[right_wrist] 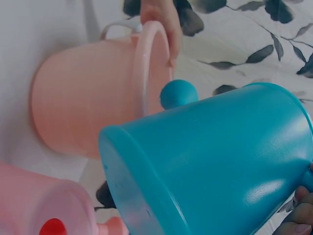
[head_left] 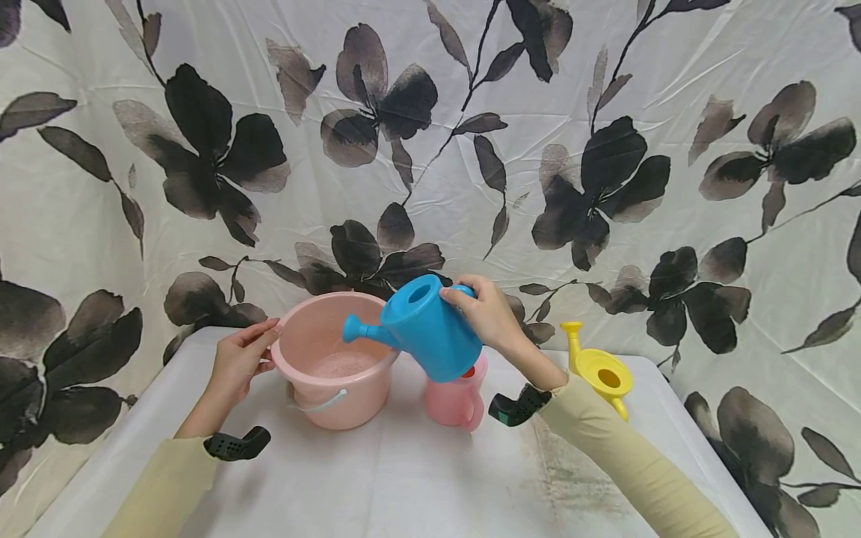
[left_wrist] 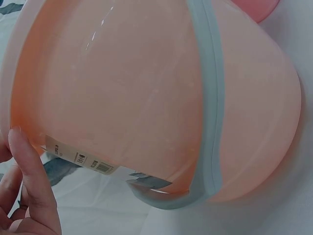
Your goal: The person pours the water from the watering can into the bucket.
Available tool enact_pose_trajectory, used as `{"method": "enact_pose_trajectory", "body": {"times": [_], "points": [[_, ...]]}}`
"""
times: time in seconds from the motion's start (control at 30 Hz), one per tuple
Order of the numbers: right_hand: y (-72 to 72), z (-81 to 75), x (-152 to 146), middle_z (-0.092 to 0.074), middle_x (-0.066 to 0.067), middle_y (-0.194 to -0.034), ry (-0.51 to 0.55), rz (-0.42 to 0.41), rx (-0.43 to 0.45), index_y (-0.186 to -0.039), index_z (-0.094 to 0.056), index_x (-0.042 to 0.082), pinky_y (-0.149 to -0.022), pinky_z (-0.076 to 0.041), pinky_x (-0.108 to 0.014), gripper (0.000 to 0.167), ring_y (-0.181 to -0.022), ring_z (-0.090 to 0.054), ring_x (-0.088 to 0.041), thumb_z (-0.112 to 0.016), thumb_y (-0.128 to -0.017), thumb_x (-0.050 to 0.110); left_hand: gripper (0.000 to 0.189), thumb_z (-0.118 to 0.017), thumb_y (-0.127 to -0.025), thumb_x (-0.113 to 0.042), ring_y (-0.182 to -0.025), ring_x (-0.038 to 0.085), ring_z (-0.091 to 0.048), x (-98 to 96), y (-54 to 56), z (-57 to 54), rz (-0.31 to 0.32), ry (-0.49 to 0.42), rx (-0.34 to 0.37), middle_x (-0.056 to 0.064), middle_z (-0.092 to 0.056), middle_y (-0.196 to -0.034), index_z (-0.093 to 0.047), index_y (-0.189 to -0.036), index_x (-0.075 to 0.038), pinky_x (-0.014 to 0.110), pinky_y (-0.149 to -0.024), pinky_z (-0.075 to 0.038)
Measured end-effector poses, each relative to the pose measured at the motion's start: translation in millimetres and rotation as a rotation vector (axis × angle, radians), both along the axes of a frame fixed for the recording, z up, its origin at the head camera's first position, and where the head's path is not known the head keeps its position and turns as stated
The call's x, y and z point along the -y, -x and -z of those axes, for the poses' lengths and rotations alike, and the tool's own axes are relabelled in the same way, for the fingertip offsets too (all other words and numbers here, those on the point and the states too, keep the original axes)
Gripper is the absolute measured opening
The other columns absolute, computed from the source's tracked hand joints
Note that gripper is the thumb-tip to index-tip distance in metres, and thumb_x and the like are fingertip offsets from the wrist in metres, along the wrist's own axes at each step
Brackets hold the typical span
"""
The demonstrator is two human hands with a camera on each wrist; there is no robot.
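Observation:
A light pink bucket (head_left: 353, 400) stands on the white table, its pale handle (left_wrist: 211, 98) hanging down against the outside. At the left of its rim, my left hand (head_left: 235, 366) pinches the edge; in the left wrist view a finger and thumb show there. My right hand (head_left: 491, 310) grips the handle of a blue watering can (head_left: 437, 336), held up in the air. The can leans left, and its spout head (head_left: 353, 329) is above the bucket's opening. Whether water runs from it cannot be seen. In the right wrist view the blue can (right_wrist: 210, 156) hides part of the bucket.
Below the blue can stands a pink watering can (head_left: 445, 403), partly hidden by it. To the right, behind my right forearm, is a yellow watering can (head_left: 590, 366). A flowered cloth (head_left: 471, 209) hangs behind the table (head_left: 403, 486). A brownish stain marks the table's right front.

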State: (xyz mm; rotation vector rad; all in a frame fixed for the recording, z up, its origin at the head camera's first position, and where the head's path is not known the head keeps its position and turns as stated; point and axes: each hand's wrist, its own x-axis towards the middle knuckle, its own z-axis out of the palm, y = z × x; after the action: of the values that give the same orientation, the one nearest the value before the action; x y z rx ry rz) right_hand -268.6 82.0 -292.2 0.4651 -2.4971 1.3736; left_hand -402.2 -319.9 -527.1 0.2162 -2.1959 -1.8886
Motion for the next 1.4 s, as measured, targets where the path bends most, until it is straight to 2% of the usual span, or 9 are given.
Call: {"method": "enact_pose_trajectory", "body": {"times": [0.2,0.33,0.43,0.57,0.63,0.9,1.0,1.2,1.4], "points": [[-0.5,-1.6,1,-0.033,0.001,-0.060,-0.002,0.003,0.005,-0.065,-0.042,0.011,-0.060,-0.035,-0.030,0.034,-0.061,-0.040,-0.017,-0.054,-0.095,0.020,0.062,-0.064,-0.077,-0.065,-0.073,0.009,-0.060,-0.2,2.2,2.5,-0.009,0.015,-0.003,-0.001,-0.061,-0.111,-0.060,-0.130,-0.033,0.024,-0.062,-0.059],[0.4,-1.7,1,-0.032,0.001,-0.060,-0.001,-0.001,0.003,-0.065,-0.042,0.011,-0.060,-0.034,-0.030,0.034,-0.060,-0.040,-0.017,-0.055,-0.095,0.020,0.059,-0.063,-0.081,-0.062,-0.072,0.006,-0.060,-14.5,-27.6,-33.4,0.014,0.013,0.044,-0.006,-0.062,-0.106,-0.059,-0.132,-0.031,0.023,-0.063,-0.059],[0.8,-2.9,1,-0.032,0.002,-0.059,-0.007,-0.003,0.006,-0.064,-0.042,0.012,-0.059,-0.033,-0.029,0.035,-0.060,-0.039,-0.017,-0.056,-0.095,0.020,0.058,-0.062,-0.088,-0.051,-0.070,0.004,-0.058,-32.9,-66.7,-79.6,0.046,0.011,0.082,-0.011,-0.060,-0.098,-0.055,-0.137,-0.021,0.021,-0.062,-0.058],[-1.3,-7.3,3,-0.031,0.003,-0.058,-0.017,-0.003,0.022,-0.063,-0.041,0.012,-0.059,-0.032,-0.029,0.036,-0.060,-0.038,-0.016,-0.055,-0.096,0.016,0.059,-0.059,-0.093,-0.041,-0.067,0.003,-0.056,-46.2,-95.0,-112.2,0.080,0.005,0.074,-0.015,-0.057,-0.090,-0.049,-0.140,-0.007,0.017,-0.060,-0.056],[-2.8,-9.6,4,-0.031,0.002,-0.058,-0.020,-0.003,0.029,-0.062,-0.040,0.012,-0.059,-0.032,-0.029,0.036,-0.059,-0.037,-0.016,-0.054,-0.096,0.013,0.060,-0.061,-0.092,-0.042,-0.067,0.003,-0.055,-45.8,-94.0,-111.1,0.079,0.001,0.065,-0.015,-0.057,-0.090,-0.049,-0.140,-0.006,0.016,-0.060,-0.056],[0.4,-6.6,2,-0.031,0.002,-0.058,-0.014,-0.004,0.036,-0.063,-0.040,0.012,-0.059,-0.033,-0.029,0.036,-0.059,-0.037,-0.016,-0.053,-0.096,0.015,0.054,-0.067,-0.087,-0.046,-0.070,0.012,-0.060,-25.7,-59.3,-71.2,0.069,-0.038,0.035,-0.005,-0.063,-0.097,-0.060,-0.132,-0.018,0.025,-0.058,-0.058],[2.7,-4.1,0,-0.032,0.002,-0.059,-0.007,-0.007,0.025,-0.063,-0.041,0.013,-0.059,-0.034,-0.030,0.036,-0.060,-0.038,-0.017,-0.055,-0.096,0.018,0.054,-0.067,-0.088,-0.043,-0.068,0.011,-0.059,-29.8,-65.5,-78.1,0.061,-0.041,0.041,-0.006,-0.063,-0.096,-0.059,-0.133,-0.015,0.023,-0.058,-0.058],[3.1,-2.5,-1,-0.033,0.002,-0.060,-0.006,-0.010,0.007,-0.065,-0.042,0.012,-0.061,-0.035,-0.030,0.034,-0.062,-0.040,-0.017,-0.056,-0.095,0.021,0.058,-0.059,-0.094,-0.040,-0.067,0.001,-0.055,-48.2,-95.7,-113.4,0.054,0.025,0.083,-0.017,-0.056,-0.087,-0.049,-0.140,-0.006,0.016,-0.061,-0.056],[3.0,-2.9,-1,-0.033,0.001,-0.062,-0.021,-0.004,-0.006,-0.064,-0.043,0.012,-0.061,-0.034,-0.030,0.034,-0.063,-0.040,-0.017,-0.056,-0.094,0.022,0.056,-0.056,-0.096,-0.036,-0.066,0.000,-0.053,-51.1,-103.4,-122.4,0.066,0.016,0.100,-0.022,-0.055,-0.083,-0.047,-0.142,-0.006,0.014,-0.060,-0.055]]}}
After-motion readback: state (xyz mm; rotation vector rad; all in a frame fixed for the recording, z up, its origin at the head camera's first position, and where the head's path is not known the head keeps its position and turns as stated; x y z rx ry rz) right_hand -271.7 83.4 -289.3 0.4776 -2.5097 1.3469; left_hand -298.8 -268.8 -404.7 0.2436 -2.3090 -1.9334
